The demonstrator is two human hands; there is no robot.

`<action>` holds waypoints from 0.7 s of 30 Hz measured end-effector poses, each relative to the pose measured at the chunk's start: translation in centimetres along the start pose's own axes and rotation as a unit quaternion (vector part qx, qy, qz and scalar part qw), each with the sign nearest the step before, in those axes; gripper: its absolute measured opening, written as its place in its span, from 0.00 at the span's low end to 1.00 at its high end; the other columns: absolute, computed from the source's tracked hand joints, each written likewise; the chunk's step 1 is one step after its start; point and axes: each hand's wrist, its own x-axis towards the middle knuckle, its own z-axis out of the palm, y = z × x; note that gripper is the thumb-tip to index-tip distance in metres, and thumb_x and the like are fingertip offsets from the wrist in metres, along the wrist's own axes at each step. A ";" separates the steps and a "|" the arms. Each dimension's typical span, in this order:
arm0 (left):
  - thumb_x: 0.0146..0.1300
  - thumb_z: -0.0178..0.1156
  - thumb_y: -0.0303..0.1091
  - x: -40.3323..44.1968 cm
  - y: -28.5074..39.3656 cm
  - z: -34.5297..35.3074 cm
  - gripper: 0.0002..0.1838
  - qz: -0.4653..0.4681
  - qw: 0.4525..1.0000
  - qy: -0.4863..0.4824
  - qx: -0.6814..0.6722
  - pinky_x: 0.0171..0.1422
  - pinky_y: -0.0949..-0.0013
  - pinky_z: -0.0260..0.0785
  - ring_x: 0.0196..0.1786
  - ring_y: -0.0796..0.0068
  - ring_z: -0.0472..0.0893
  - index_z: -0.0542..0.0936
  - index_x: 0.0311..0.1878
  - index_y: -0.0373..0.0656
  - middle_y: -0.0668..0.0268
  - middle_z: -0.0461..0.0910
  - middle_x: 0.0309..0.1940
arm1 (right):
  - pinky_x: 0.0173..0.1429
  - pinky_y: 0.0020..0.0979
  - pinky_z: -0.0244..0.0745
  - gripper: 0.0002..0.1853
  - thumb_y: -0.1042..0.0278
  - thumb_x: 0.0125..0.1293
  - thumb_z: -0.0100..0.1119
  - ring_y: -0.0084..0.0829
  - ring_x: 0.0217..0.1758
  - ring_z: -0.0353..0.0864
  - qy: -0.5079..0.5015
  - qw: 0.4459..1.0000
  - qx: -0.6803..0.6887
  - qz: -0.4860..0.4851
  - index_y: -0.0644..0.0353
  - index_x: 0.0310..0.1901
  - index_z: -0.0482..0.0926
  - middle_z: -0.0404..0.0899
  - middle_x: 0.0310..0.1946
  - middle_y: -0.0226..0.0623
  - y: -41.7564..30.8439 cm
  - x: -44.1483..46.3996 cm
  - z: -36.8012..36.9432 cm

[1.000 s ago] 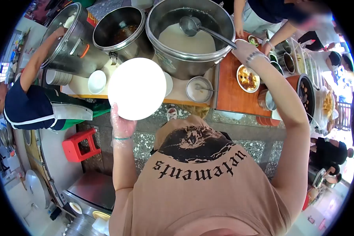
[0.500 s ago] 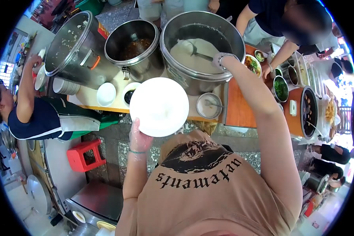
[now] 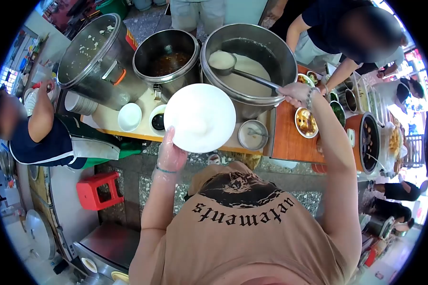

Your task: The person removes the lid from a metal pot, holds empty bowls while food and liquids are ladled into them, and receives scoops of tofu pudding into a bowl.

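A round white bowl [image 3: 200, 102] is in my left hand [image 3: 171, 154], gripped at its near-left rim. My right hand [image 3: 297, 94] is closed round the handle of a ladle [image 3: 252, 77] at the right rim of a large steel pot [image 3: 245, 99]. The ladle's cup is full of a thick white liquid and is held over the pot's left side. More of the same milky liquid [image 3: 254, 66] fills part of the pot. My bowl is in front of the pots, above the counter's near edge.
Left of the pot stand a steel pot [image 3: 152, 78] of brown broth and a tall steel pot [image 3: 73, 78]. On the counter are a white bowl [image 3: 130, 117], a dark-sauce bowl [image 3: 155, 124] and a metal bowl [image 3: 242, 142]. A red stool [image 3: 88, 194] and co-workers [image 3: 52, 128] are nearby.
My right hand has drawn back to the right and out of the pot's mouth, raising the ladle, now full. The white bowl has shifted slightly up and right. A bowl of topped food now shows at right.
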 end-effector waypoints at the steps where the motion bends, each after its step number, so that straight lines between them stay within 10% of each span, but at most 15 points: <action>1: 0.71 0.37 0.43 0.5 0.1 0.1 0.27 0.003 1.000 -0.004 0.012 0.67 0.56 0.62 0.65 0.60 0.66 0.54 0.68 0.37 0.55 0.63 0.64 | 0.14 0.17 0.50 0.15 0.53 0.66 0.53 0.12 0.13 0.57 0.014 1.000 0.007 -0.016 0.56 0.30 0.72 0.62 0.15 0.19 0.4 -1.4 0.4; 21: 0.67 0.47 0.50 12.2 -1.2 8.8 0.29 -0.023 0.996 -0.052 0.065 0.58 0.46 0.68 0.60 0.59 0.70 0.60 0.65 0.44 0.59 0.67 0.59 | 0.14 0.14 0.45 0.14 0.54 0.66 0.53 0.08 0.13 0.54 0.147 0.971 0.120 -0.147 0.57 0.37 0.71 0.61 0.17 0.17 4.5 -19.1 -0.2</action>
